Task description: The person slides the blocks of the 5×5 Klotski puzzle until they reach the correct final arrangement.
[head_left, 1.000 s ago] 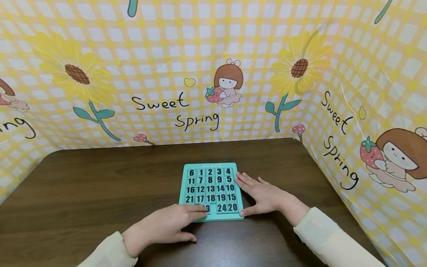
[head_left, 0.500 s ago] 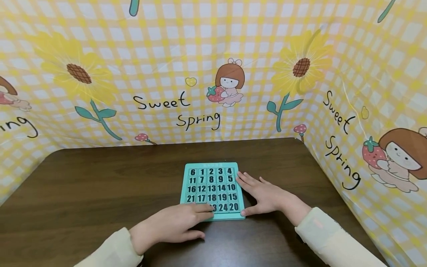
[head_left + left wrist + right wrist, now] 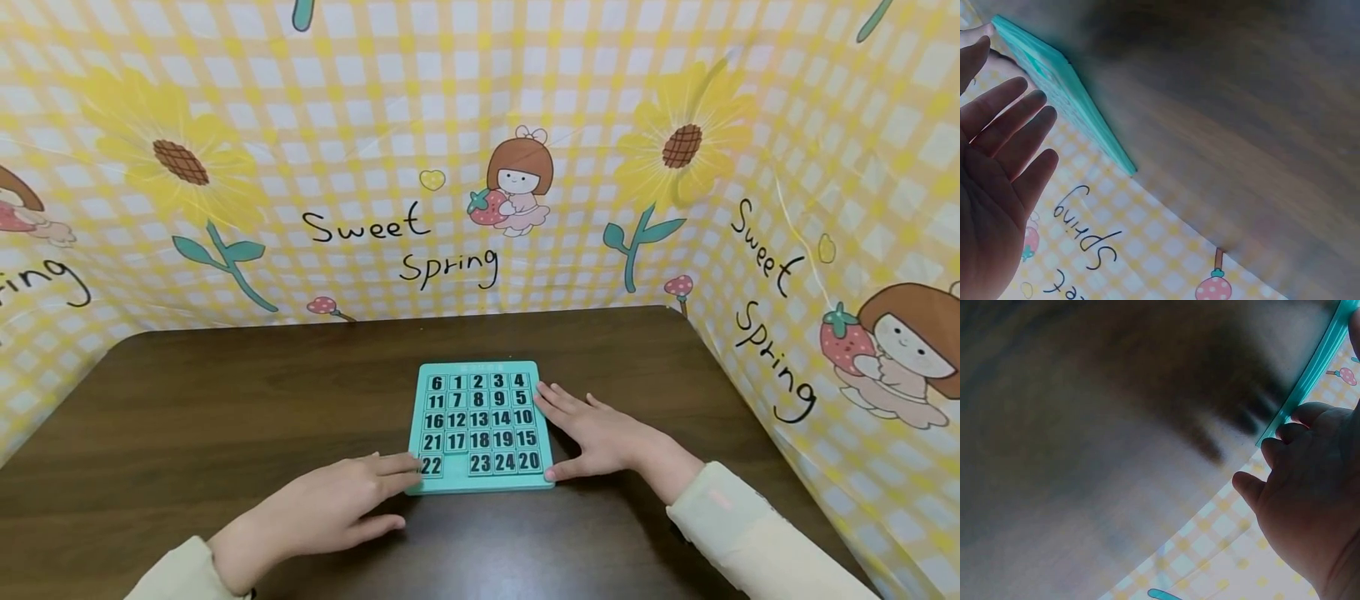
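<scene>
A turquoise sliding number puzzle (image 3: 495,483) lies flat on the table, its black-numbered tiles in rows. In the bottom row a vacant slot (image 3: 455,467) separates tile 22 (image 3: 431,467) from tile 23 (image 3: 480,464). My left hand (image 3: 337,500) has its fingers extended, with the fingertips at the left side of tile 22 by the lower left corner. Fingers spread, my right hand (image 3: 600,437) rests along the puzzle's right edge, thumb near the lower right corner. In the right wrist view its fingertips (image 3: 1272,450) meet the turquoise rim (image 3: 1307,381).
The dark brown wooden table (image 3: 225,400) extends around the puzzle on all sides. Behind it and to the right hangs a yellow checked cloth (image 3: 360,125) printed with sunflowers and cartoon figures. Pale sleeves (image 3: 742,517) cover both forearms.
Tile 23 has slid right against tile 24. My left hand then drew back left, uncovering tile 22 and the vacant slot beside it. The right hand has stayed at the right edge.
</scene>
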{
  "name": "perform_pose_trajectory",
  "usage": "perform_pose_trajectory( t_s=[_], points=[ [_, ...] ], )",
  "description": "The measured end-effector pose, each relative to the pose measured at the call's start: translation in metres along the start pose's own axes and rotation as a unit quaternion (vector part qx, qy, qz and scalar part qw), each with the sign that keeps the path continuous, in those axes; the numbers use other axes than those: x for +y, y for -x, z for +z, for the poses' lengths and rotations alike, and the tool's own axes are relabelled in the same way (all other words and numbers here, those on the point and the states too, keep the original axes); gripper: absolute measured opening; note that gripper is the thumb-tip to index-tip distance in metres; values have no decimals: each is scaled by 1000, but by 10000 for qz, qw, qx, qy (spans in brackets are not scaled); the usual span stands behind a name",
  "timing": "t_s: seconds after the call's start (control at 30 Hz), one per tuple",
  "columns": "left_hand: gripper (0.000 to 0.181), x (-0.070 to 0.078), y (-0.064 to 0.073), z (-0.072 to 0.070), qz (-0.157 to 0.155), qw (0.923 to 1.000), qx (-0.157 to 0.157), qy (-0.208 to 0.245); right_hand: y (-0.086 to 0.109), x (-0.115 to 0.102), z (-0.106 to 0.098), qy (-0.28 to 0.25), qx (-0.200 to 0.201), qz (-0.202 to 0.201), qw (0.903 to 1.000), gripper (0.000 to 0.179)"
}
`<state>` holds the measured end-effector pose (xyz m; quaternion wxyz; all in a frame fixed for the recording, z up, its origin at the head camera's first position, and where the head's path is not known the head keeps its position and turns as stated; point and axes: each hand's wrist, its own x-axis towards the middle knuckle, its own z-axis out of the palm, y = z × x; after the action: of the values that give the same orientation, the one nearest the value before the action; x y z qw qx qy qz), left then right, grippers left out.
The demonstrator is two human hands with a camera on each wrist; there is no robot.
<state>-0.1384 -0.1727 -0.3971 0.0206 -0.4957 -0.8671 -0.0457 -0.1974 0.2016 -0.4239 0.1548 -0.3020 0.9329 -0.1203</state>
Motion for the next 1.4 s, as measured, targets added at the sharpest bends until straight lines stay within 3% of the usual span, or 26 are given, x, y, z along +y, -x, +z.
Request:
perform_pose_trajectory(
  t_s=[0.43,1.0,1.2,1.4],
  points=[
    [40,-1,1,13,108,9998,77,-113,1,1,-3,45,18,-17,10000,106],
    [42,6,-19,17,388,9992,43,-111,-3,4,3,45,-8,-10,10000,108],
    [46,2,-19,15,221,9997,-70,41,-3,5,4,60,13,-12,10000,107],
    [48,-10,-18,15,114,9999,61,87,-2,4,3,57,20,-43,10000,106]
  ],
)
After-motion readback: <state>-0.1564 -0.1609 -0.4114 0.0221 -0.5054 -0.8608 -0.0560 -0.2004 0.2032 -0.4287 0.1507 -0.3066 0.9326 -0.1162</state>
